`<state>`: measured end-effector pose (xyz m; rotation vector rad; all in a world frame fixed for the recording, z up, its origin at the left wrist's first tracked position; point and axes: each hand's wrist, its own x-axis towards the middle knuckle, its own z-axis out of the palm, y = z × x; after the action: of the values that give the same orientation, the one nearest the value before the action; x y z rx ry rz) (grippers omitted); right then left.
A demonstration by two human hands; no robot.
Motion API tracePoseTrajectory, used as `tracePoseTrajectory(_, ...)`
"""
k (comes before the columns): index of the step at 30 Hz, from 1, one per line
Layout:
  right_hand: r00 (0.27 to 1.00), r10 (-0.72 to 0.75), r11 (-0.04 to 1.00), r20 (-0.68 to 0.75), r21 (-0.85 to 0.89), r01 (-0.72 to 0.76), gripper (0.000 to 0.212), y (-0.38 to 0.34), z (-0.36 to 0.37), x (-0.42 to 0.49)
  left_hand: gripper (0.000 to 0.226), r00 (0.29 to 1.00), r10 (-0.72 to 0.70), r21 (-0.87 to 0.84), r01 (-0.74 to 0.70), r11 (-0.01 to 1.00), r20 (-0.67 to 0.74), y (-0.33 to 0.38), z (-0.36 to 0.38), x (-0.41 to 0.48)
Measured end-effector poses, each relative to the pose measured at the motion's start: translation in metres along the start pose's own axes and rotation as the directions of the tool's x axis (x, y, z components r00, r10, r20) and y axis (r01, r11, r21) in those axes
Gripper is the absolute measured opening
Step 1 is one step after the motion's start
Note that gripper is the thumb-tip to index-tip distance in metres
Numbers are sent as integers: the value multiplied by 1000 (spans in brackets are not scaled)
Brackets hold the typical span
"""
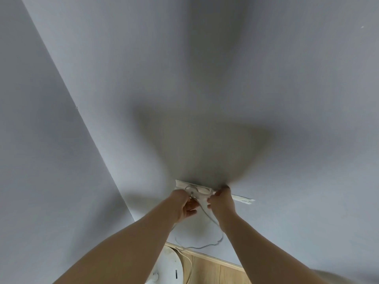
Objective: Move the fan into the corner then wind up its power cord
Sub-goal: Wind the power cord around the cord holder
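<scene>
White cord [213, 220] gripped w/ L hand [183, 204], R hand [222, 201]; fan [168, 267] below.

- No text, brand, number or sign was legible anywhere in the head view.
- Fan [168, 263]: the white base carried one short dark vertical bar mark [176, 273]. It was a plain stroke, not a readable character.
- Power cord [192, 248]: no print could be made out on its white sheath.
</scene>
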<state>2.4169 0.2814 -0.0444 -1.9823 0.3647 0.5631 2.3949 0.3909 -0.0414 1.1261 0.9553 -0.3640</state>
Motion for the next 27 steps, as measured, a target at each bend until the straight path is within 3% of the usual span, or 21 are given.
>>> tracePoseTrajectory(2, 999, -7, 992, 44, -124, 12, 24, 3, -3, 1, 33, 1000, -8, -68, 8, 998, 7, 0, 3, -1)
tracePoseTrajectory(5, 961, 84, 966, 265, -258, -13, 22, 6, -5, -6, 29, 999, -26, -149, 30, 988, 26, -2, 1, -3)
tracePoseTrajectory(7, 945, 137, 954, 297, -297, -45, 21, 10, -8, -8, 27, 998, -41, -184, 49, 982, 44, -3, -1, -6)
tracePoseTrajectory(11, 963, 144, 862, 230, -507, -8, 44, 19, -24, -3, 37, 996, -20, -128, 31, 991, 90, -5, -5, -8)
tracePoseTrajectory(16, 998, 27, 707, 55, -707, 20, 47, 26, -44, 2, 33, 998, 55, 148, -49, 988, -32, -6, -8, -5)
tracePoseTrajectory(21, 995, -57, 686, -85, -727, -23, 32, 22, -38, 1, 38, 994, 91, 195, -77, 978, -66, -5, -15, -4)
tracePoseTrajectory(24, 984, -76, 803, -158, -595, -34, 33, 16, -31, 2, 41, 992, 113, 244, -97, 965, -53, -7, -16, -10)
tracePoseTrajectory(27, 973, -137, 888, -186, -459, 38, 27, 11, -35, 1, 41, 968, 250, 400, -216, 891, -34, -6, -10, -17)
